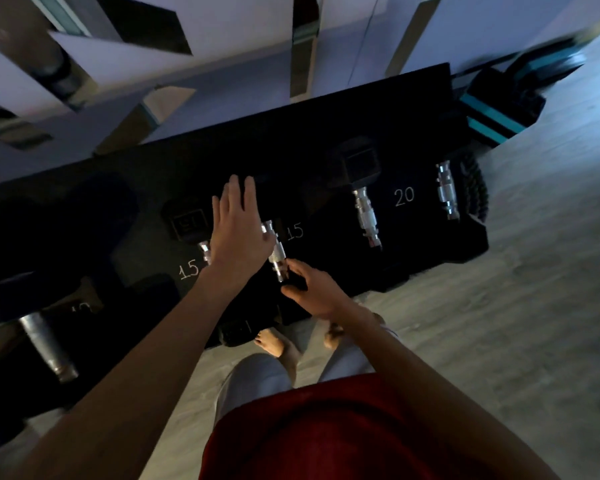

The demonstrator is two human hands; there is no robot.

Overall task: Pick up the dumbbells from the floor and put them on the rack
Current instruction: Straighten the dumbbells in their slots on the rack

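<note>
Nearest me, my right hand (309, 292) grasps the near end of a dumbbell (274, 252) lying in its slot on the black rack (430, 258). Just beyond, my left hand (239, 230) is released, fingers straight, over it. White numbers read 15, 15 and, further right, 20. This one looks nearly placed; I see none on the floor (499, 341).

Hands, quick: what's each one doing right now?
Left hand: open, fingers straight, above the black dumbbell rack.
Right hand: gripping the silver-handled black dumbbell near its end.
</note>
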